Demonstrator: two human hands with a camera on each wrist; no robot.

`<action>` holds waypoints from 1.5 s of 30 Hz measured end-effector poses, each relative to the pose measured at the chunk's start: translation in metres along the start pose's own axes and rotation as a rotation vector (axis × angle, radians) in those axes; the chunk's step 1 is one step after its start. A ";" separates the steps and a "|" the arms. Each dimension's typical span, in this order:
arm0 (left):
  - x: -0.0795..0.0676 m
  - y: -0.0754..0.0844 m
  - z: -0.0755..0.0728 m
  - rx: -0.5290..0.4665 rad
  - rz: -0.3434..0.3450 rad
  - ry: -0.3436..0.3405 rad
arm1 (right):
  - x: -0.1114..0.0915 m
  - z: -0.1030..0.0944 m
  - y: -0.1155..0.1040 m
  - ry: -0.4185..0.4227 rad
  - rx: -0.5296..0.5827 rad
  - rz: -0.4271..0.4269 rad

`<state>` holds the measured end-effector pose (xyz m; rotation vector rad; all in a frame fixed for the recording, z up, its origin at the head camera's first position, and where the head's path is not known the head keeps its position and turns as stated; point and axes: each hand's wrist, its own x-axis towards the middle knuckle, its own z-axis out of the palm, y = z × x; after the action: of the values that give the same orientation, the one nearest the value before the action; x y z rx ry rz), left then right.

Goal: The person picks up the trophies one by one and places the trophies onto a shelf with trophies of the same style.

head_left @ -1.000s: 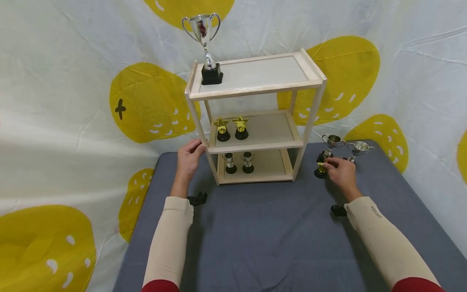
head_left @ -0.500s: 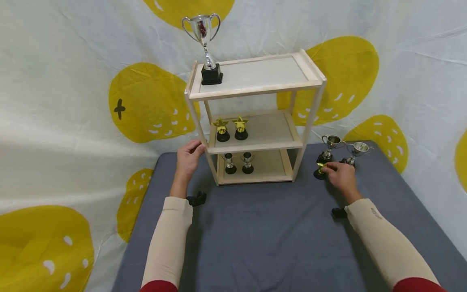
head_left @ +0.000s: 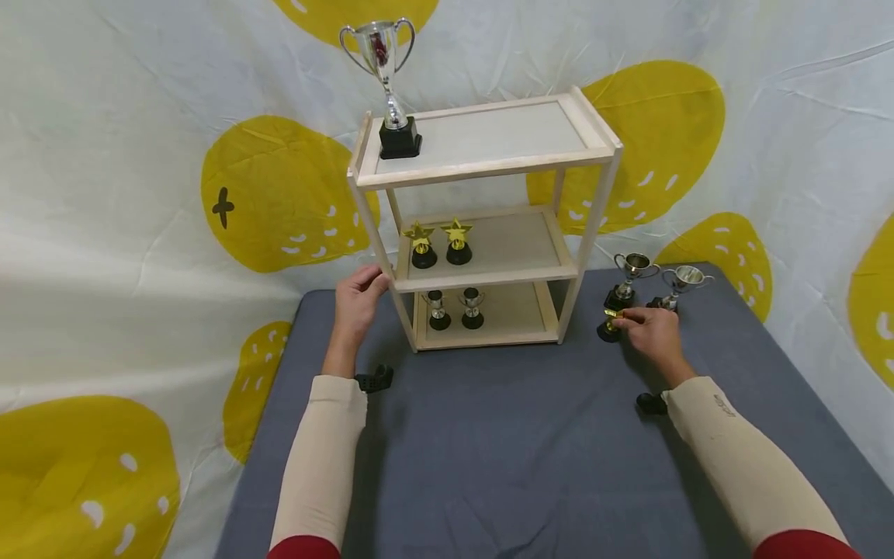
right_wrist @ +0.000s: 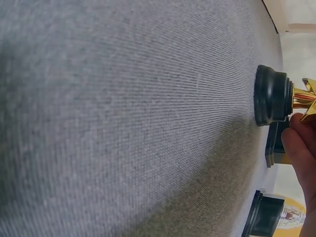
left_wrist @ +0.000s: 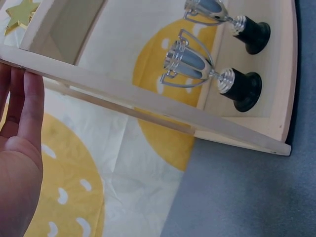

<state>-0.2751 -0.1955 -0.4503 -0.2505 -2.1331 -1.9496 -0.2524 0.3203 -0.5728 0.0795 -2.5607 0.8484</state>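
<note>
My right hand pinches a small gold star trophy by its star, at the right side of the table. In the right wrist view its round black base is right at the grey cloth. My left hand holds the left post of a pale wooden shelf; in the left wrist view its fingers reach up to the post. Two gold star trophies stand on the middle tier, and two small silver cups on the bottom tier. A large silver cup trophy stands at the top tier's left end.
Just behind my right hand stand two mid-sized cup trophies, a darker one and a silver one. Grey cloth covers the table. A white curtain with yellow shapes hangs close behind the shelf.
The star trophy in my right hand has shifted slightly left, away from the two cups behind. My left hand stays at the shelf post. The head view has tilted slightly.
</note>
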 end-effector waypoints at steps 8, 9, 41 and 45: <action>-0.003 -0.002 0.000 -0.003 -0.004 -0.002 | -0.003 -0.011 -0.005 -0.046 0.002 0.043; -0.003 -0.002 0.000 -0.002 -0.003 0.000 | -0.004 -0.013 -0.006 -0.053 0.000 0.054; 0.000 0.000 0.000 -0.003 -0.016 0.005 | -0.002 -0.036 -0.039 -0.041 -0.019 -0.099; 0.000 0.000 -0.001 -0.009 -0.012 0.004 | -0.002 -0.039 -0.045 -0.040 -0.026 -0.128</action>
<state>-0.2749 -0.1962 -0.4508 -0.2350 -2.1290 -1.9649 -0.2267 0.3061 -0.5210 0.2522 -2.5713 0.7727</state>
